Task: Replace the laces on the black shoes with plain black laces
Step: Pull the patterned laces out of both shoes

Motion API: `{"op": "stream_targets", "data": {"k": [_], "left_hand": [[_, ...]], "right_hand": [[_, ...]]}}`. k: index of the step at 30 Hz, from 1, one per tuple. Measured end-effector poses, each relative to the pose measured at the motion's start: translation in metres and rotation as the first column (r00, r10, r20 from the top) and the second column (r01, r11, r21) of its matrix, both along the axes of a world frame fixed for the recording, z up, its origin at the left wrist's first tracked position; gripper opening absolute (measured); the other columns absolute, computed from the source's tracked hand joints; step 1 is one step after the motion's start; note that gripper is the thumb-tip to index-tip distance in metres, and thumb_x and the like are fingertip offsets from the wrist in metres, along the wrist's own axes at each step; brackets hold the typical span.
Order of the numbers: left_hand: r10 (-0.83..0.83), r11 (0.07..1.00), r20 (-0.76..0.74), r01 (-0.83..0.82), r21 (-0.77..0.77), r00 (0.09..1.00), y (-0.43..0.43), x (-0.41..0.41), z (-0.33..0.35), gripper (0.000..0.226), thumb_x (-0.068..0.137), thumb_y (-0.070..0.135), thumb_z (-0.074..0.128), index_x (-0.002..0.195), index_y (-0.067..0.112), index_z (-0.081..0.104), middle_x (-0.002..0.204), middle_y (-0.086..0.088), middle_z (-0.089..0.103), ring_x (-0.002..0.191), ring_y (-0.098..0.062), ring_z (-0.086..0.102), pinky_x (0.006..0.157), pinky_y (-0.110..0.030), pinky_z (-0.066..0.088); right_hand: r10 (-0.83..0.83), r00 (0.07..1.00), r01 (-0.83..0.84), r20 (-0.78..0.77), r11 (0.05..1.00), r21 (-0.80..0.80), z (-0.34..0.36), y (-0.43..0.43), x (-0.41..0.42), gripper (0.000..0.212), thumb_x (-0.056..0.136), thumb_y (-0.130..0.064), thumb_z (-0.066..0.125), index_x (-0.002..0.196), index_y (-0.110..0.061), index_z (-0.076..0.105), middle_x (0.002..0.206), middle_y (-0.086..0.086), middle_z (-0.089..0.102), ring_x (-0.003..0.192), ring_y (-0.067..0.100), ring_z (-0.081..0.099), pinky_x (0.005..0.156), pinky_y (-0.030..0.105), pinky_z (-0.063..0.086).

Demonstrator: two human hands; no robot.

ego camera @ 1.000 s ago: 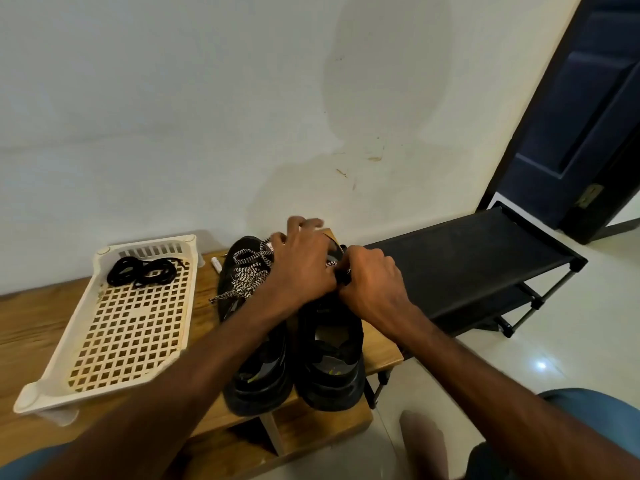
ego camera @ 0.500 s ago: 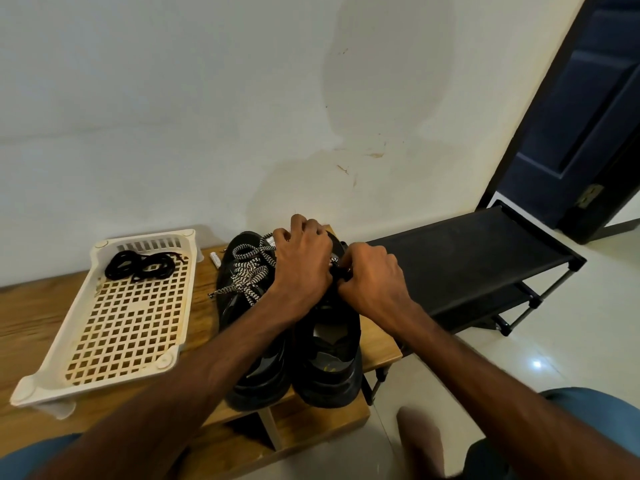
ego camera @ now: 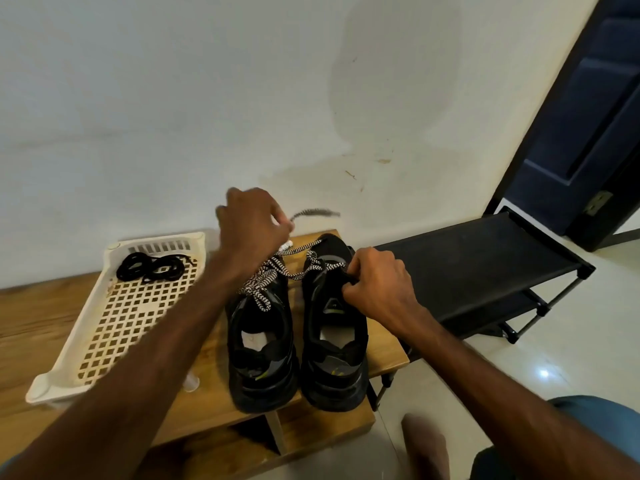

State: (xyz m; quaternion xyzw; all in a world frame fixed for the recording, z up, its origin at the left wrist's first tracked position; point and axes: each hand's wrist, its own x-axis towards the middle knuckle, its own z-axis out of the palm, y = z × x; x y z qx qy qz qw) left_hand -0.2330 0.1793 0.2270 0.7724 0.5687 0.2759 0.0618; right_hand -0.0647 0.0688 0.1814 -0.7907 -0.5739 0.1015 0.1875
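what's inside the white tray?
Two coiled black laces lie at the far end of the tray. The rest of its grid shows bare, but the left forearm covers its near right corner.

- Black shoes (ego camera: 298, 327): side by side on the table, heels nearest.
- Patterned lace (ego camera: 277, 271): black-and-white, partly loosened.
- Plain black laces (ego camera: 152, 268): coiled in the tray.

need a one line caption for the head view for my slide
Left hand pulls a patterned lace from the right shoe as the right hand steadies it.
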Motion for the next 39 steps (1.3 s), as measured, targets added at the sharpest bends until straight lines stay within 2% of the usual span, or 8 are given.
{"op": "stream_targets", "data": {"k": [7, 10, 13, 17, 21, 28, 35, 39], "left_hand": [[0.01, 1.0, -0.235, -0.004, 0.025, 0.972, -0.011, 0.023, -0.021, 0.01, 0.09, 0.027, 0.068, 0.094, 0.02, 0.075, 0.097, 0.0, 0.068, 0.111, -0.026, 0.048, 0.082, -0.037, 0.032], [-0.08, 0.995, -0.145, 0.087, 0.045, 0.986, -0.02, 0.025, -0.016, 0.008, 0.09, 0.027, 0.072, 0.093, 0.021, 0.077, 0.095, 0.0, 0.071, 0.105, -0.023, 0.058, 0.08, -0.034, 0.044], [-0.206, 0.967, -0.039, 0.197, -0.159, 0.978, -0.032, 0.03, -0.012, 0.006, 0.085, 0.023, 0.074, 0.088, 0.02, 0.078, 0.091, -0.004, 0.072, 0.085, -0.023, 0.069, 0.079, -0.038, 0.06], [-0.332, 0.876, -0.138, 0.251, -0.411, 0.933, -0.042, 0.036, -0.015, 0.014, 0.08, 0.015, 0.071, 0.094, 0.012, 0.073, 0.086, -0.005, 0.067, 0.08, -0.024, 0.067, 0.075, -0.036, 0.06], [-0.35, 0.879, -0.182, 0.254, -0.404, 0.919, -0.049, 0.04, -0.021, 0.011, 0.08, 0.012, 0.066, 0.074, 0.01, 0.058, 0.073, -0.005, 0.059, 0.075, -0.027, 0.063, 0.069, -0.036, 0.056], [-0.267, 0.937, -0.203, 0.205, -0.281, 0.942, -0.057, 0.04, -0.037, 0.018, 0.078, 0.015, 0.07, 0.093, 0.012, 0.062, 0.097, -0.01, 0.066, 0.096, -0.033, 0.065, 0.07, -0.037, 0.047], [-0.188, 0.977, -0.191, 0.163, -0.136, 0.963, -0.054, 0.044, -0.047, 0.014, 0.077, 0.011, 0.068, 0.091, 0.012, 0.067, 0.094, -0.01, 0.068, 0.094, -0.035, 0.066, 0.071, -0.038, 0.05], [-0.208, 0.97, -0.111, 0.191, -0.152, 0.972, -0.051, 0.042, -0.048, 0.012, 0.078, 0.009, 0.07, 0.09, 0.009, 0.072, 0.091, -0.009, 0.07, 0.087, -0.031, 0.069, 0.075, -0.041, 0.059]], "right_hand": [[0.057, 0.998, -0.057, 0.002, 0.998, -0.012, 0.014, 0.007, -0.002, 0.031, 0.089, -0.048, 0.074, 0.099, -0.018, 0.072, 0.096, -0.001, 0.071, 0.087, 0.02, 0.068, 0.077, 0.036, 0.057], [0.096, 0.995, -0.096, -0.01, 0.995, -0.008, 0.02, 0.02, -0.001, 0.026, 0.087, -0.032, 0.076, 0.109, -0.019, 0.073, 0.105, 0.0, 0.072, 0.093, 0.02, 0.069, 0.082, 0.039, 0.06], [0.13, 0.991, -0.127, 0.04, 0.99, -0.064, 0.017, 0.034, -0.004, 0.028, 0.085, -0.022, 0.076, 0.111, -0.014, 0.072, 0.108, 0.005, 0.072, 0.095, 0.023, 0.069, 0.084, 0.042, 0.061], [0.148, 0.984, -0.143, 0.102, 0.988, -0.056, 0.007, 0.045, -0.006, 0.025, 0.093, -0.021, 0.073, 0.115, -0.009, 0.07, 0.113, 0.011, 0.07, 0.099, 0.026, 0.069, 0.09, 0.043, 0.059], [0.144, 0.984, -0.139, 0.105, 0.989, -0.054, 0.005, 0.048, -0.005, 0.023, 0.095, -0.017, 0.069, 0.116, -0.008, 0.07, 0.113, 0.012, 0.07, 0.099, 0.027, 0.07, 0.09, 0.043, 0.059], [0.208, 0.976, -0.204, 0.068, 0.977, -0.057, 0.007, 0.042, -0.006, 0.008, 0.083, -0.009, 0.067, 0.078, -0.003, 0.063, 0.084, 0.01, 0.062, 0.077, 0.026, 0.062, 0.074, 0.035, 0.054], [0.068, 0.968, -0.062, -0.243, 0.998, 0.03, 0.002, 0.04, 0.015, 0.025, 0.088, -0.001, 0.056, 0.067, 0.012, 0.063, 0.075, 0.018, 0.072, 0.068, 0.03, 0.068, 0.068, 0.049, 0.059], [-0.153, 0.836, 0.185, -0.527, 0.983, 0.008, -0.008, 0.037, 0.04, 0.021, 0.093, -0.001, 0.06, 0.077, 0.011, 0.066, 0.078, 0.023, 0.066, 0.073, 0.03, 0.069, 0.079, 0.056, 0.062]]}}
